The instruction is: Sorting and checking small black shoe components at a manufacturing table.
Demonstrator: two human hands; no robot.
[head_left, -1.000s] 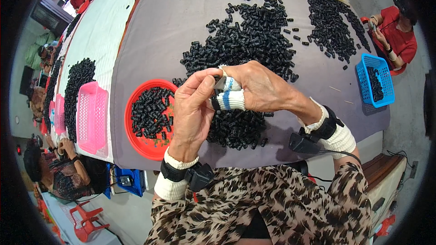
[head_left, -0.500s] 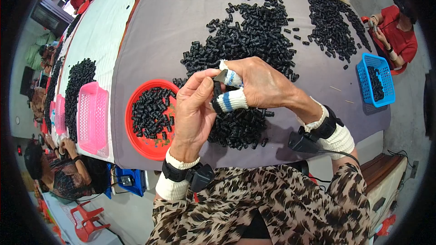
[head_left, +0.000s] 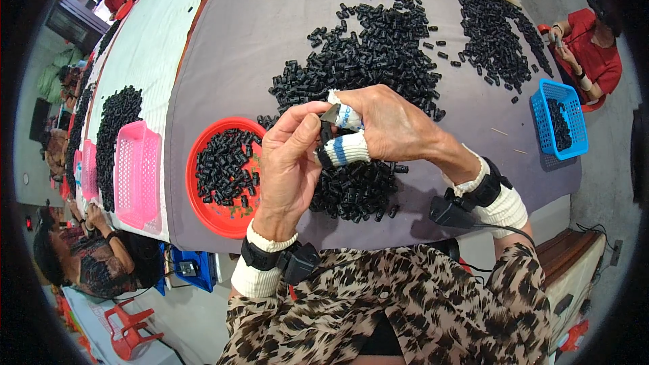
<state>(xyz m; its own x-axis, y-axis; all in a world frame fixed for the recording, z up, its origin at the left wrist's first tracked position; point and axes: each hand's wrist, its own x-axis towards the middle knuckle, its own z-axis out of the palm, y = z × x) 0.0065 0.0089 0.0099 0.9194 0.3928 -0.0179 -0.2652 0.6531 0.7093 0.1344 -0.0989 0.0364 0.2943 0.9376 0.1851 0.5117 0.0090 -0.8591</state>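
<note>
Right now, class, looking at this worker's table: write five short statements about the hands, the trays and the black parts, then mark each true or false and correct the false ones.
1. Both hands meet over the table, the left hand and right hand pinching a small black part between them. True.
2. The red tray is empty. False: it holds black parts.
3. Two fingers of the right hand wear white wraps. True.
4. The blue basket sits by the left hand. False: it is far off on the right side.
5. The pink basket lies left of the red tray. True.
</note>
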